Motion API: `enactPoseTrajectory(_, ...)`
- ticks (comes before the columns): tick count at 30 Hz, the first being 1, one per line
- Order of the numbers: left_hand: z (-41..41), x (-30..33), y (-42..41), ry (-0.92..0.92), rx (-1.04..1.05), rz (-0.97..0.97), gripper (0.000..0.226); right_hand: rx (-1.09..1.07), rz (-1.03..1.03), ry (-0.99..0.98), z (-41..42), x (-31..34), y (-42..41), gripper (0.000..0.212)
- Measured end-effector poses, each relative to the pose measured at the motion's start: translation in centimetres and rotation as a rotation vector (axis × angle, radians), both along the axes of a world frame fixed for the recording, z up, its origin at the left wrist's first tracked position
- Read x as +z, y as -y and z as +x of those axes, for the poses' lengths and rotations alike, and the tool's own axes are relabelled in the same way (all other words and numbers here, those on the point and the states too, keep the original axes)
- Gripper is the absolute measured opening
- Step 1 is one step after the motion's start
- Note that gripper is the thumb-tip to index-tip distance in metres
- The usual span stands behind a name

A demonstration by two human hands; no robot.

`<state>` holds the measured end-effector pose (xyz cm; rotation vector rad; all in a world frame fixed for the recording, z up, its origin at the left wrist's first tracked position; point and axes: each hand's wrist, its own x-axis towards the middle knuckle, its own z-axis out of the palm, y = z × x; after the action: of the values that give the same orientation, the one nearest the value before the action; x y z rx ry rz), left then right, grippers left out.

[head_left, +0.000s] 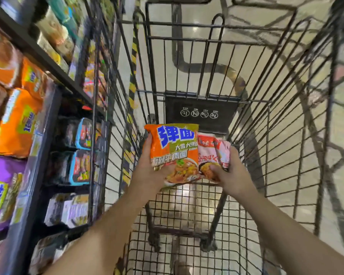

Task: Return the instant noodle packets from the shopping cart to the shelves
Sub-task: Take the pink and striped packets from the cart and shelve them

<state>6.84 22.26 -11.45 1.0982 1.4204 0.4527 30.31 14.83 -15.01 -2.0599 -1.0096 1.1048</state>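
A: While both arms are reaching down into the cart [286,108], what are the hands doing?

B: The left hand [149,171] is gripping the orange packet [175,153] along its left edge, thumb lying on the front. The right hand [229,173] is clutching the pink packet [213,153] at its lower right corner, fingers curled round it. Both packets are being held above the cart's wire floor, the orange one overlapping the pink one's left side.

A: How are they likely handling?

B: Light, I'd judge, each one sitting easily in a single hand. The wrappers are looking glossy, so probably a bit slippery, and the film is creasing under the fingers. The noodle block inside is probably brittle, so squeezing hard could be cracking it.

A: Where would you be holding them?

B: At the edges, flat across the block, much as the left hand is doing. The crimped ends are also offering a pinch.

A: And the shelves [38,56]?

B: Standing just left of the cart, with similar orange packs [16,124] stacked there.
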Motion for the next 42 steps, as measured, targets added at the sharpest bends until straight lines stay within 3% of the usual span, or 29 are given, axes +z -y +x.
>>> enactPoseTrajectory(8, -2.6, 11.3, 4.0, 0.124, -0.045, 0.185, 0.099, -0.074, 0.135, -0.091, -0.7, 11.6, 4.5, 0.066)
enactPoseTrajectory(11, -4.8, 15.9, 6.4, 0.181, -0.102, 0.274, 0.099, -0.034, 0.212, -0.065, -1.1, 16.7, 7.1, 0.08)
enactPoseTrajectory(21, -13.1, 32.0, 13.2, 0.244, -0.188, 0.52, 0.103, -0.033, 0.365, 0.015, -5.6, 35.6, 15.2, 0.082)
enactPoseTrajectory(28, -18.8, 42.7, 17.2, 0.297, -0.112, 0.696, 0.104, 0.034, 0.485, 0.057, -9.0, 47.5, 20.0, 0.087)
enactPoseTrajectory(32, -21.0, 47.7, 19.3, 0.328, -0.066, 0.765, 0.109, 0.099, 0.545, 0.009, -10.7, 52.7, 22.1, 0.078)
enactPoseTrajectory(35, -22.2, 50.8, 20.9, 0.334, -0.023, 0.803, 0.111, 0.17, 0.593, 0.016, -11.8, 56.2, 22.7, 0.076)
enactPoseTrajectory(38, -23.1, 53.4, 22.9, 0.315, 0.011, 0.841, 0.109, 0.217, 0.601, -0.02, -11.9, 58.7, 22.8, 0.087)
enactPoseTrajectory(42, -23.6, 56.5, 25.9, 0.295, 0.097, 0.865, 0.107, 0.327, 0.68, 0.016, -12.5, 62.4, 22.9, 0.077)
